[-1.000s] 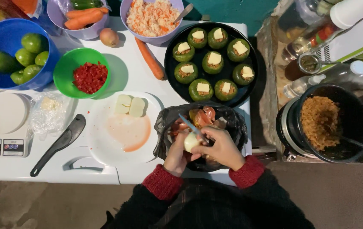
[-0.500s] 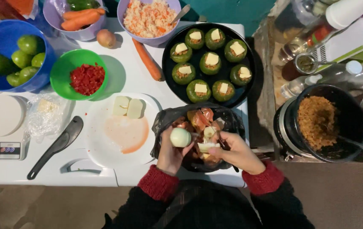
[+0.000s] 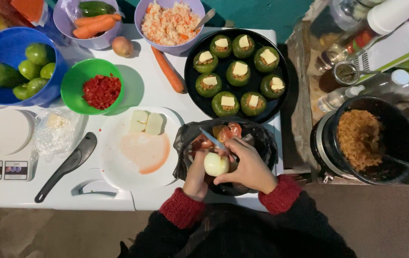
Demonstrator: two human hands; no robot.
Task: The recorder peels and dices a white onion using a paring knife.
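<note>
My left hand [image 3: 196, 177] holds a pale peeled onion [image 3: 216, 164] over a black-lined scrap bin [image 3: 261, 141] holding red vegetable scraps. My right hand [image 3: 250, 165] grips a small knife [image 3: 212, 139] with a light blue blade that points up and left over the onion; its fingertips also touch the onion. A white plate [image 3: 118, 162] with two pale slices and an orange smear lies just left of the bin. Both red sleeve cuffs are at the table's near edge.
A black round tray [image 3: 281, 102] of stuffed green peppers sits behind the bin. Further back: rice bowl [image 3: 170, 24], loose carrot [image 3: 168, 69], small onion [image 3: 122, 46], green bowl of red dice [image 3: 94, 86], blue bowl of limes [image 3: 11, 64]. A pot of rice [image 3: 364, 138] stands right; a black spoon [image 3: 66, 167] and scale [image 3: 3, 153] left.
The onion was in my left hand alone half a second ago, with my right hand down in the bin. Now my right hand is back on the onion with the knife.
</note>
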